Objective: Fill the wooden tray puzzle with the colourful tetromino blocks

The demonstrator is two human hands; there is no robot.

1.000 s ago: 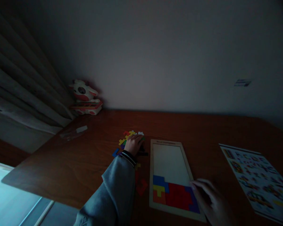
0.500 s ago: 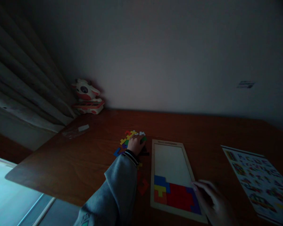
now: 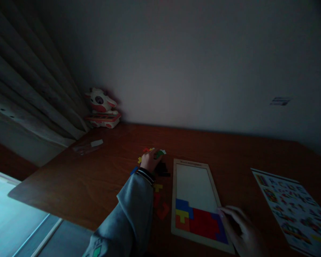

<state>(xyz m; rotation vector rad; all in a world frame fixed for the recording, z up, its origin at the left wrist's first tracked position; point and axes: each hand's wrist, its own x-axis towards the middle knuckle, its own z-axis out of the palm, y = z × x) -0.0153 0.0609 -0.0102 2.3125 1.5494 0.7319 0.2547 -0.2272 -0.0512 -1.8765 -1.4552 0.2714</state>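
My left hand [image 3: 149, 161] is over a pile of coloured block-puzzle pieces, its fingers and thumb closed about a green puzzle piece [image 3: 158, 154]. Black pieces [image 3: 162, 169] lie just below its fingers, and blue, yellow and red ones show around it; the hand covers part of the pile. On the right, my right hand [image 3: 239, 226] pinches the right rim of a wooden puzzle tray [image 3: 173, 200]. Blue, yellow, orange, red and purple pieces fill the tray's near end, and its pale base shows at the far end.
A yellow piece [image 3: 157, 187] and red pieces [image 3: 162, 211] lie left of the tray. Right of it is a printed picture sheet [image 3: 291, 207]. A clear plastic bag [image 3: 85, 147] and a cow-shaped toy [image 3: 101, 109] sit at the back left, near the curtain [image 3: 29, 89].
My left hand has shifted slightly left over the pile, the green piece moving with it, and more black pieces show. My right hand stays at the tray's rim. The view has shifted slightly.
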